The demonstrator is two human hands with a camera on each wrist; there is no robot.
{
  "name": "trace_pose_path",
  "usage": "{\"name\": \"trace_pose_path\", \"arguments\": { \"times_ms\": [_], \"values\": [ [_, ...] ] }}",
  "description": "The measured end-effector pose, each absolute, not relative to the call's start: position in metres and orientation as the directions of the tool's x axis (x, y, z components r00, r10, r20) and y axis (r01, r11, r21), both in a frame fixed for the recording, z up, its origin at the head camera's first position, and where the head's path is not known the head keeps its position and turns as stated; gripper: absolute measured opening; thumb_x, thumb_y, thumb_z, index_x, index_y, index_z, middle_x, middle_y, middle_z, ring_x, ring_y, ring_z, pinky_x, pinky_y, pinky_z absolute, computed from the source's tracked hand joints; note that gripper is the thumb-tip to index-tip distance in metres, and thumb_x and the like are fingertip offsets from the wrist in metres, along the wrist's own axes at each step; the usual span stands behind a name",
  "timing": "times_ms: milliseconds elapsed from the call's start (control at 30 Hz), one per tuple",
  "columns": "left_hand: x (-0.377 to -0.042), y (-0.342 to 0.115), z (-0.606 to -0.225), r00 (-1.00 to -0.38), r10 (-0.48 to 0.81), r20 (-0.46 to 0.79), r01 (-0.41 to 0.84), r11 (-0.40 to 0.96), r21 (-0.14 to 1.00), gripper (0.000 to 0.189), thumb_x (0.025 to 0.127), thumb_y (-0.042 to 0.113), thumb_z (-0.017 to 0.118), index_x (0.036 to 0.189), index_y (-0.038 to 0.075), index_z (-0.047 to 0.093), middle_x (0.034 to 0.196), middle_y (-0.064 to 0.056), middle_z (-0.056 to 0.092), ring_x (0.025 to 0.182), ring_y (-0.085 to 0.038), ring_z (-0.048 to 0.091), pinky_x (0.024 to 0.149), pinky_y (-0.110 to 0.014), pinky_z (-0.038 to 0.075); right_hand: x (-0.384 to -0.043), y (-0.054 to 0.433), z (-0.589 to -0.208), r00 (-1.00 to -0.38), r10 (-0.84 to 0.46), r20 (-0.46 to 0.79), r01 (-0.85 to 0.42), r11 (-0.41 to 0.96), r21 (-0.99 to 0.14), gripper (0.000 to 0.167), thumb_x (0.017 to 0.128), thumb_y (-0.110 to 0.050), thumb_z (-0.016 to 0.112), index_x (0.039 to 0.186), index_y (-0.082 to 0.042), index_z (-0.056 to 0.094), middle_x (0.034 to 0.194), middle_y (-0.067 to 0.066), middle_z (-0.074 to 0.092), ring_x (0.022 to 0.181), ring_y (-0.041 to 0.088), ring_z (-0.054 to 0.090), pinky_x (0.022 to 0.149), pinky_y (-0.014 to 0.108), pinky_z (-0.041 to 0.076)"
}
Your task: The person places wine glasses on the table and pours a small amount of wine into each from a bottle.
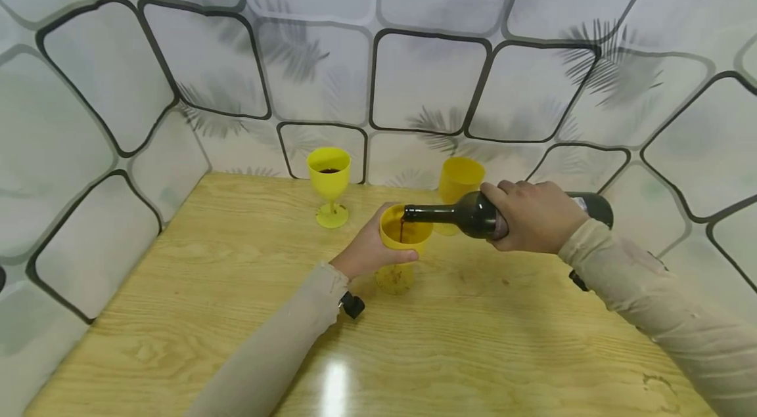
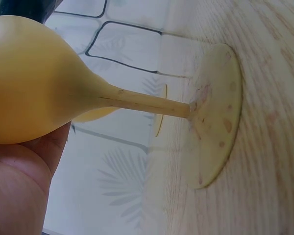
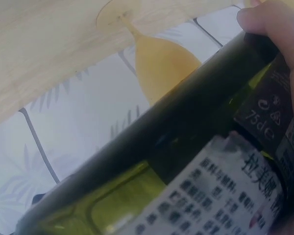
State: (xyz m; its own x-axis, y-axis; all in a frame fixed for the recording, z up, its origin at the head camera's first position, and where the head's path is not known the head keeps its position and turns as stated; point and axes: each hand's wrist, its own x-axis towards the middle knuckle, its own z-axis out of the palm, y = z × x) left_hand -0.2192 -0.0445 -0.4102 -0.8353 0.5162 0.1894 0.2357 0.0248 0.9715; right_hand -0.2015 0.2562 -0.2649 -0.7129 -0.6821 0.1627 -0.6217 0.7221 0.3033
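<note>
You're gripping the bottle (image 1: pixel 476 215) with your right hand (image 1: pixel 535 217), fingers curled round the body just behind the shoulder. You're holding it nearly level, neck pointing left, so the mouth is sitting over the front goblet (image 1: pixel 418 238) and dark liquid (image 1: pixel 401 230) is running down inside the bowl. Gripping that far forward is probably giving you better aim; the label (image 3: pixel 201 196) is partly showing in the right wrist view.

Your left hand (image 1: pixel 371 249) is grasping the front goblet round its bowl, thumb on the near side, fingers wrapping behind. You're keeping it roughly upright, likely so nothing is spilling and the stream isn't knocking it over. Its foot (image 2: pixel 213 122) appears to be resting on the table (image 1: pixel 195 272), so the wood is probably taking the weight. Can't tell whether the bottle neck is touching the rim.

Behind, the left goblet (image 1: pixel 328 190) is standing near the wall (image 1: pixel 313 75) with dark liquid in it; the right goblet (image 1: pixel 460 180) is standing behind the bottle, contents not showing. Both are sitting back from the front goblet, which is leaving your hands working room.
</note>
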Motion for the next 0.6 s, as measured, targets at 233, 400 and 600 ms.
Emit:
{"name": "trace_pose_path", "arguments": {
  "times_ms": [233, 400, 600],
  "values": [
    [-0.2191, -0.0452, -0.4094, -0.839, 0.51, 0.191, 0.247, 0.044, 0.968, 0.084, 0.083, 0.021, 0.088, 0.149, 0.025, 0.037, 0.134, -0.003, 0.057, 0.119, -0.022, 0.059, 0.103, -0.04, 0.051, -0.2011, 0.2547, -0.2645, -0.711, -0.682, 0.169, -0.624, 0.724, 0.296, 0.066, 0.064, -0.044, 0.088, 0.108, -0.011, 0.053, 0.076, 0.003, 0.059, 0.056, 0.017, 0.054, 0.047, 0.04, 0.051],
    [-0.2196, -0.0462, -0.4102, -0.841, 0.511, 0.179, 0.236, 0.05, 0.97, 0.084, 0.083, 0.023, 0.088, 0.149, 0.024, 0.038, 0.134, -0.003, 0.056, 0.118, -0.022, 0.059, 0.102, -0.041, 0.051, -0.2002, 0.2542, -0.2653, -0.713, -0.681, 0.166, -0.628, 0.726, 0.281, 0.065, 0.065, -0.043, 0.088, 0.109, -0.011, 0.053, 0.077, 0.003, 0.06, 0.057, 0.017, 0.055, 0.048, 0.041, 0.052],
    [-0.2192, -0.0456, -0.4097, -0.84, 0.511, 0.181, 0.234, 0.042, 0.971, 0.084, 0.083, 0.023, 0.088, 0.15, 0.024, 0.037, 0.135, -0.003, 0.056, 0.12, -0.022, 0.058, 0.104, -0.041, 0.05, -0.2014, 0.2543, -0.2642, -0.712, -0.682, 0.165, -0.625, 0.723, 0.293, 0.066, 0.064, -0.044, 0.088, 0.11, -0.011, 0.053, 0.078, 0.003, 0.06, 0.058, 0.018, 0.056, 0.048, 0.041, 0.052]
  ]
}}
